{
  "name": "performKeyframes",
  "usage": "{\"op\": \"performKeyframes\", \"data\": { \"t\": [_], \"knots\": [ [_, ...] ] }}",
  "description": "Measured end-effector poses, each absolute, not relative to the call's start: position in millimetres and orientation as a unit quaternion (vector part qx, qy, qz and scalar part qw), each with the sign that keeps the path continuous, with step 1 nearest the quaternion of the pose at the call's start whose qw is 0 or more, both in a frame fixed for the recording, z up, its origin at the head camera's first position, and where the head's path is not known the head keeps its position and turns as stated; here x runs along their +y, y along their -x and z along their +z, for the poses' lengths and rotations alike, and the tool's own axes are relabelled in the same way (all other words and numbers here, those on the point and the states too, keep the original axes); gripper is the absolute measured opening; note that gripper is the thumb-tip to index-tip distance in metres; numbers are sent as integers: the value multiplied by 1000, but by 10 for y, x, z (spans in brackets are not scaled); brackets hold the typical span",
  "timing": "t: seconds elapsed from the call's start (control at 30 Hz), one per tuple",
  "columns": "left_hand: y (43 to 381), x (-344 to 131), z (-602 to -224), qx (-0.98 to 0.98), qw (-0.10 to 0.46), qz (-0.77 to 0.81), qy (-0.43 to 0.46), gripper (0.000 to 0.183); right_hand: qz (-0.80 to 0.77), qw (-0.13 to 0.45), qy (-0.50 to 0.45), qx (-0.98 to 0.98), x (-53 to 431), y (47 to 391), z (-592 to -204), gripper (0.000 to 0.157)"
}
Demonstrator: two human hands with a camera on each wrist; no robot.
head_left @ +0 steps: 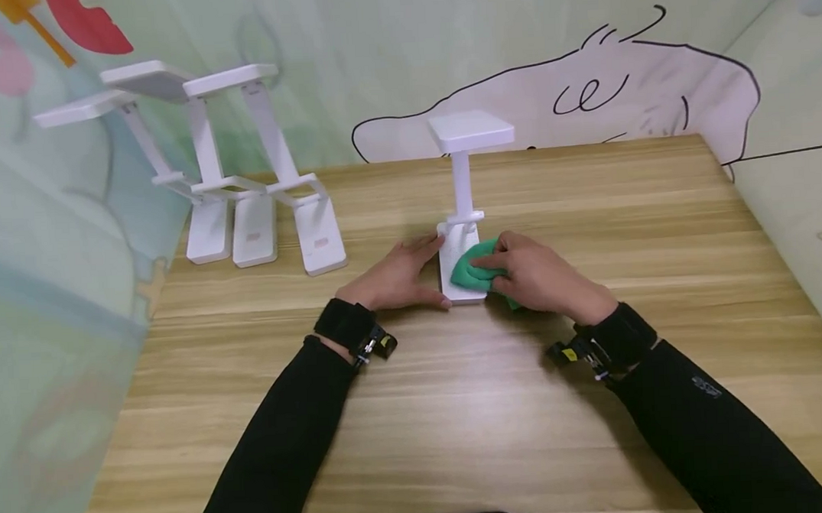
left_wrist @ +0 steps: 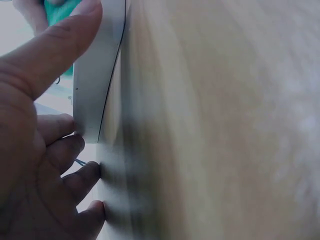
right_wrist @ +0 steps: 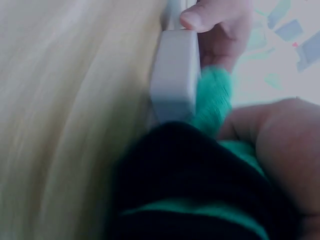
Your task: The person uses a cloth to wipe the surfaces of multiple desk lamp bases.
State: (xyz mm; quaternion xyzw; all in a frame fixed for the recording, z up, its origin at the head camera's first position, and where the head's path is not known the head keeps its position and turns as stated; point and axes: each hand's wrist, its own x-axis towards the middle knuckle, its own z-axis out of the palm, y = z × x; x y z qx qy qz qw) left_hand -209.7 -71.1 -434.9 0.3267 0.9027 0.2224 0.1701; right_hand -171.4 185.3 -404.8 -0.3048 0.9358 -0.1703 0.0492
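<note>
A white desk lamp (head_left: 459, 185) stands upright with its flat base (head_left: 457, 248) toward me. My left hand (head_left: 405, 273) touches the left side of that base, thumb near the front corner and fingers farther back. In the left wrist view the thumb (left_wrist: 60, 45) and the fingertips (left_wrist: 82, 172) lie along the base's grey side wall (left_wrist: 97, 85). My right hand (head_left: 539, 274) pinches a folded green cloth (head_left: 472, 267) and presses it on the top of the base. Part of the cloth hangs beside the base, under that hand.
Three similar white lamps stand at the back left: a left one (head_left: 209, 233), a middle one (head_left: 254, 236) and a right one (head_left: 321, 237). All are on a wooden table (head_left: 432, 424). A printed curtain (head_left: 308, 108) hangs behind the table's back edge.
</note>
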Motion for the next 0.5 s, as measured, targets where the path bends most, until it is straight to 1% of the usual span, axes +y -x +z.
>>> {"op": "performKeyframes", "data": {
  "t": [0.13,0.17,0.23,0.3,0.4,0.5],
  "knots": [
    [2094,-704,-4332,903,171,221,-327,110,-187,141,317,919,1966,1643,-3877,36],
    [2095,-702,-4329,903,171,220,-326,111,-182,154,316,919,1986,1639,-3834,35],
    [2096,-702,-4327,903,173,219,-326,111,-171,155,304,924,2000,1648,-3760,34],
    [2101,-701,-4330,902,174,220,-328,111,-163,125,283,937,1969,1675,-3729,35],
    [2104,-703,-4326,899,176,225,-333,111,-152,50,254,954,1839,1729,-3783,40],
    [2099,-709,-4316,896,182,227,-336,112,-133,8,261,956,1672,1738,-3919,43]
  ]
}}
